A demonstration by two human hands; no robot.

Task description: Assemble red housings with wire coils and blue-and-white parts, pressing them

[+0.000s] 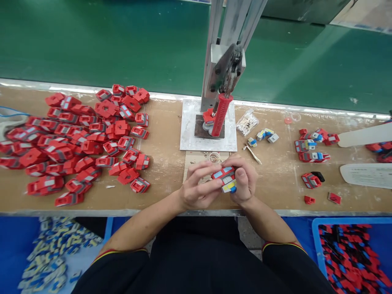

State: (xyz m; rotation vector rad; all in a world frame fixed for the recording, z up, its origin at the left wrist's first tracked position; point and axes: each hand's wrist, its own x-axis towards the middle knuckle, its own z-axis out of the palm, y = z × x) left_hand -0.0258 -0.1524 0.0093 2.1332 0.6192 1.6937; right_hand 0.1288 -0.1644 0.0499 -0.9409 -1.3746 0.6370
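At the near edge of the workbench (171, 163), in the middle, the left hand (197, 190) and the right hand (243, 181) are both closed around one small red toy body (225, 176). The fingers are curled on its two sides, and a yellow and blue insert shows at its lower end, between the thumbs. The piece is held just above the surface, directly in front of the hand press (222, 81), whose red lever handle (221, 115) hangs down over the white base plate (190, 130). Judging from how things lie, most of the work remains. A large heap of red shells (76, 139) covers the left half of the workbench up to its far edge. Toward the right end only a small group of fitted pieces (312, 147) with blue and white parts lies, and a few loose inserts (265, 136) are near the base plate. I cannot tell whether the insert in the held piece is already fully seated. Below the near edge, the blue bin at the left (18, 245) holds many pale inserts, and the blue bin at the right (318, 245) holds red, black and blue parts.
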